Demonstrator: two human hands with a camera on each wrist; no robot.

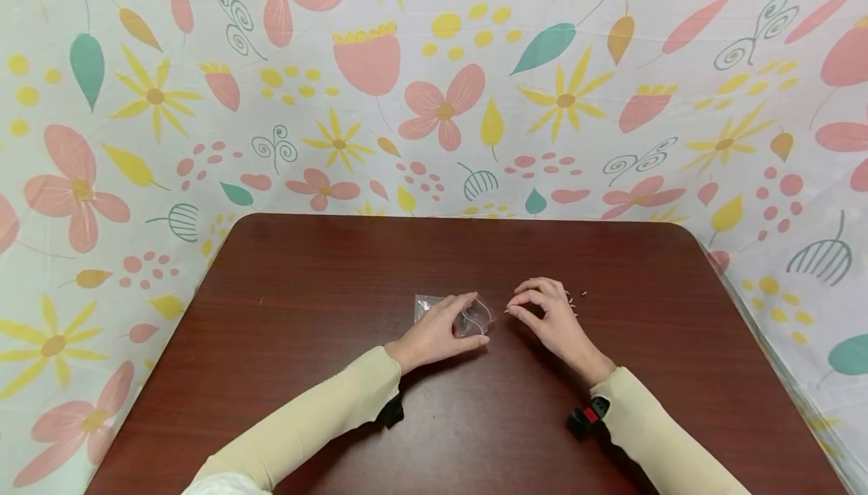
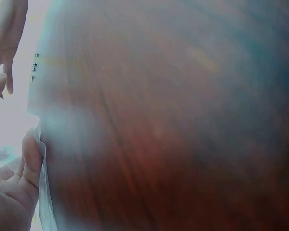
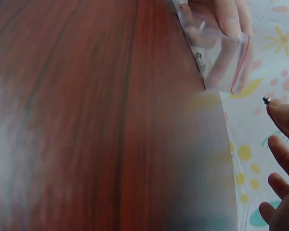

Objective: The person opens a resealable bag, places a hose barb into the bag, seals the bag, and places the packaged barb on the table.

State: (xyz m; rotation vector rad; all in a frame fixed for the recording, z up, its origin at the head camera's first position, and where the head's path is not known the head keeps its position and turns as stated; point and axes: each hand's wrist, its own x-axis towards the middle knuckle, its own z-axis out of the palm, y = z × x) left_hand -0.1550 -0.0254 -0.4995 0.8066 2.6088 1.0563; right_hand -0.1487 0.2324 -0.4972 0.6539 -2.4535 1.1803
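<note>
My left hand [image 1: 439,333] holds a small clear zip bag [image 1: 423,304] at its mouth, fingers and thumb spread apart so that the mouth gapes. In the right wrist view the bag [image 3: 216,55] shows a red line along its opening and a few small metal pieces [image 3: 199,58] inside. Just right of the mouth, my right hand [image 1: 552,322] pinches a tiny screw-like metal piece [image 3: 266,100] between thumb and forefinger. Its other fingers are loosely bent. Partly hidden behind that hand lie several more small screw-like pieces [image 1: 573,304] on the table.
The dark red-brown wooden table [image 1: 325,420] has rounded far corners. One loose piece [image 1: 584,294] lies a little apart, to the right of the rest. A white cloth with printed flowers [image 1: 434,103] hangs behind the table and along its sides.
</note>
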